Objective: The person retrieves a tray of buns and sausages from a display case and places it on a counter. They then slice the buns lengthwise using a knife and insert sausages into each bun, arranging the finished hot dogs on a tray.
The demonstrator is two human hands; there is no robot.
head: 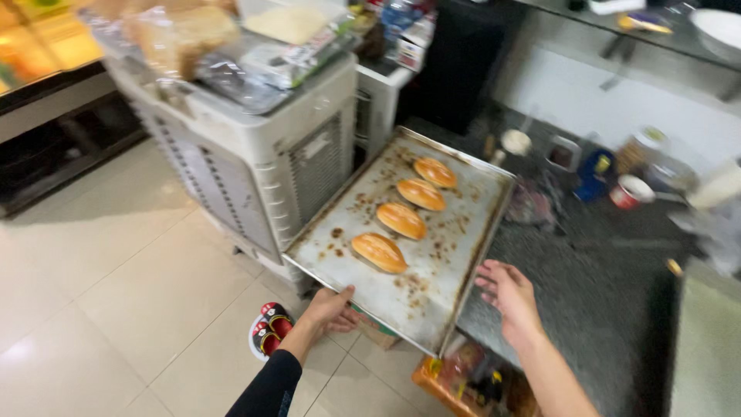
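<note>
Dark speckled stone surface (602, 262): bears far end of tray.
Stained rectangular metal baking tray (455, 255): four golden oval bread rolls (400, 220) in a row.
Left hand (330, 309): grips near corner.
Right hand (505, 293): spread, empty, beside tray edge.
Step, judged: tray being carried or set; second grip needed.

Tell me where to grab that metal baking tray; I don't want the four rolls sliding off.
Grip the baking tray by its raised rim at the near short edge, coming from below that end. The left hand already holds that corner; the right hand hovers open beside the other. Two spread grips should keep the rolls level.
</note>
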